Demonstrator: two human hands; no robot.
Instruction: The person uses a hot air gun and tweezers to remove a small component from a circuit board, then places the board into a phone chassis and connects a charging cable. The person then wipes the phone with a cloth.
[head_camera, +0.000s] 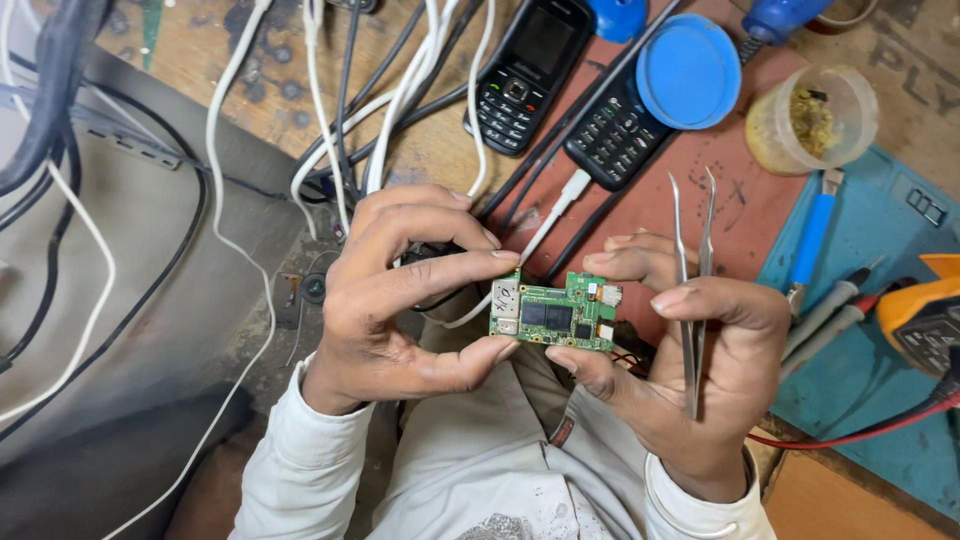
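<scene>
There is a single view, from a camera worn on the person's head, looking steeply down and slightly forward over the chest and lap. It sits close: the left hand (400, 300) and right hand (690, 350) fill the middle of the frame, with pale sleeves entering from the bottom edge. Beyond them the workbench (250, 70) runs to the top edge, its blue mat (880, 240) reaching the right edge

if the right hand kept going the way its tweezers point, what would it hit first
Probably the dark keypad phone under the round blue lid: the right hand aims the metal tweezers up at it, though depth is unclear.
</scene>
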